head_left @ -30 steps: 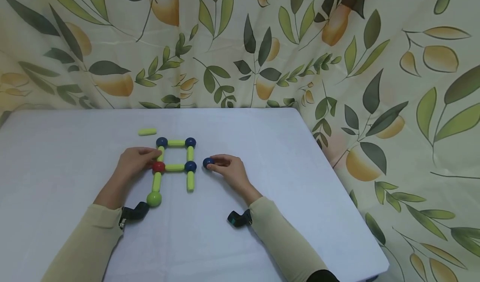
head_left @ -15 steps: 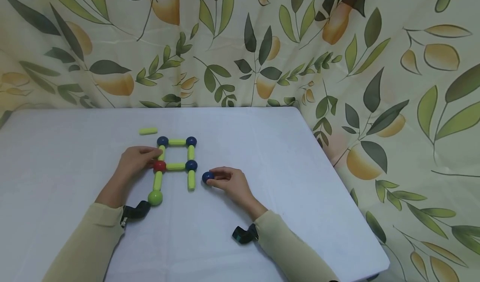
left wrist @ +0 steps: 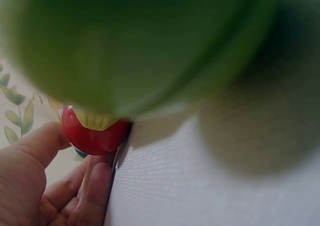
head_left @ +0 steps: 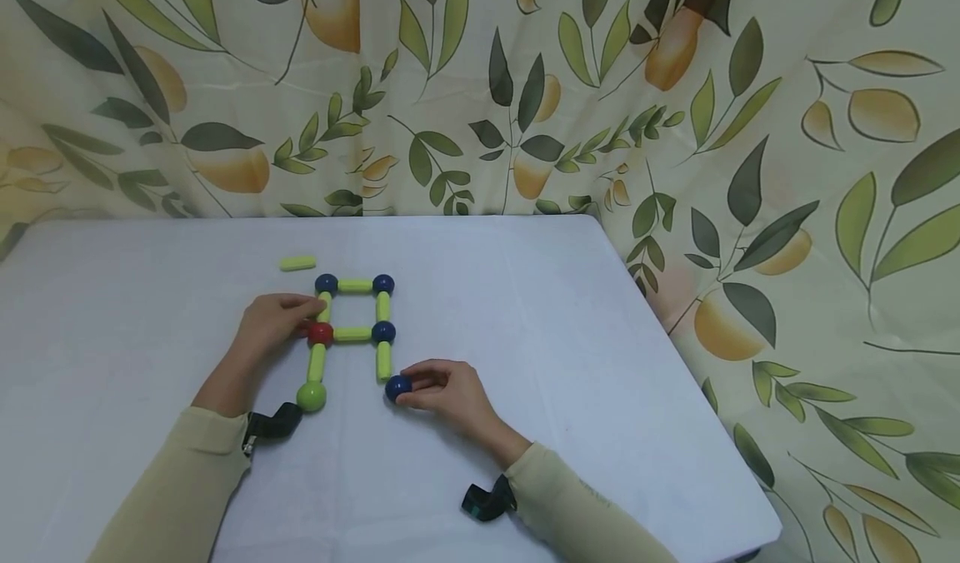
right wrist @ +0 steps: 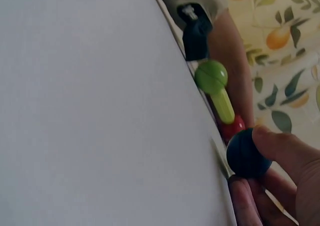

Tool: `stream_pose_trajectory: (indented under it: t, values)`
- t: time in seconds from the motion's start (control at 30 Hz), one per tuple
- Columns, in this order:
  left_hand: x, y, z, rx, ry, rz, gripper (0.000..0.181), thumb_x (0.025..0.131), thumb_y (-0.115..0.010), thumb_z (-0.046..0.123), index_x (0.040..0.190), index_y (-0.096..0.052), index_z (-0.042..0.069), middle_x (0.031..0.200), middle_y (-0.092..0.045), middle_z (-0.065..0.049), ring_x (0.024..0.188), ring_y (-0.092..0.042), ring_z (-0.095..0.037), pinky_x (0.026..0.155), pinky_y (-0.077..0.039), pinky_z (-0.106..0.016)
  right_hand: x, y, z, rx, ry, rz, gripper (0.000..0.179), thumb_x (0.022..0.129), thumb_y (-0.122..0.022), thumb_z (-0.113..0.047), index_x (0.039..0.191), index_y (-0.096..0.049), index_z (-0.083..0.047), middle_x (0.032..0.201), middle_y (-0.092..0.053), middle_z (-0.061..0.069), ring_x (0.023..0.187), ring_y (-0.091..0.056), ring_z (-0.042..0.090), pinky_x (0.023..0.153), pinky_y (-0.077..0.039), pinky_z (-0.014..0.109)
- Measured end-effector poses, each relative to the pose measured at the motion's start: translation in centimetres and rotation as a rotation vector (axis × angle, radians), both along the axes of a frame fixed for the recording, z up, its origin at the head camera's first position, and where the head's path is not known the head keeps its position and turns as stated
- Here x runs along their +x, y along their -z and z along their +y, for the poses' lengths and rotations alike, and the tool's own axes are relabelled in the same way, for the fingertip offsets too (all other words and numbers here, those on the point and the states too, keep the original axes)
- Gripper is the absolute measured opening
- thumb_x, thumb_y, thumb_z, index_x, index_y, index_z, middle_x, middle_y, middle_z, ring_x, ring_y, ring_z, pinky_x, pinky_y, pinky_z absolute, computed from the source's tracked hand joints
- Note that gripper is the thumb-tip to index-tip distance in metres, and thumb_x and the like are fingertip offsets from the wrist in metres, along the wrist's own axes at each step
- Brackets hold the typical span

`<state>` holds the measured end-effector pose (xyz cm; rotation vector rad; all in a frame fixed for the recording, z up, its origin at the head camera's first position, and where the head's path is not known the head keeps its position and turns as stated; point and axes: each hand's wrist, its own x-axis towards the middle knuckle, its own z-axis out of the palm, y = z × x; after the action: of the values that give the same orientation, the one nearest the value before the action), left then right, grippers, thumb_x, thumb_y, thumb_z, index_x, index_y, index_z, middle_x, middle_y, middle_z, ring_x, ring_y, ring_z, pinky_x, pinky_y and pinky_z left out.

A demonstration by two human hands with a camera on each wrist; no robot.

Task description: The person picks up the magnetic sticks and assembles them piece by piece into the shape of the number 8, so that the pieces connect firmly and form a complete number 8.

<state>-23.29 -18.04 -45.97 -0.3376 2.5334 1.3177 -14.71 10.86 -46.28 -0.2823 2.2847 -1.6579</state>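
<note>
Between thumb and fingers, my right hand (head_left: pixel 453 401) pinches a blue ball (head_left: pixel 398 389) at the lower end of a green rod (head_left: pixel 384 361). My left hand (head_left: pixel 273 326) holds the red ball (head_left: pixel 321 334), with the thumb on one side and fingers on the other in the left wrist view; a fingertip also lies at the rod above it. Green rods and blue balls form a square with the red ball at one corner. From the red ball, another rod (head_left: pixel 316 363) runs down to a green ball (head_left: pixel 311 396), which looms blurred in the left wrist view.
A loose green rod (head_left: pixel 297 263) lies behind the square on the white-covered table (head_left: pixel 562 296). Black wrist cameras stick out from both sleeves, the left one (head_left: pixel 276 421) close to the green ball. A leaf-patterned curtain (head_left: pixel 480 88) hangs behind the table.
My right hand has carried the blue ball toward me and slightly left, from beside the square to the free end of the lower right rod. The left hand has stayed in place.
</note>
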Motion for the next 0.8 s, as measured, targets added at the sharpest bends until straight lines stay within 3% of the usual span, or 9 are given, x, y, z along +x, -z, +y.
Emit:
stream_pose_trajectory:
  t: [0.43, 0.8]
  values:
    - [0.1, -0.1, -0.1, -0.004, 0.005, 0.009, 0.065, 0.094, -0.058, 0.051, 0.136, -0.056, 0.001, 0.127, -0.063, -0.021, 0.103, -0.066, -0.028, 0.094, -0.05, -0.04, 0.5, 0.5, -1.5, 0.037, 0.018, 0.042, 0.033, 0.074, -0.087, -0.017, 0.104, -0.074, -0.011, 0.092, -0.074, 0.001, 0.079, -0.071, 0.01, 0.072, -0.058, 0.021]
    - [0.1, -0.1, 0.0, 0.0, -0.001, 0.014, 0.063, 0.094, -0.059, 0.049, 0.135, -0.057, 0.001, 0.127, -0.063, -0.021, 0.101, -0.066, -0.027, 0.093, -0.051, -0.039, 0.6, 0.4, -1.8, 0.047, 0.037, 0.052, 0.033, 0.074, -0.087, -0.018, 0.103, -0.074, -0.01, 0.092, -0.074, 0.001, 0.079, -0.071, 0.008, 0.072, -0.058, 0.02]
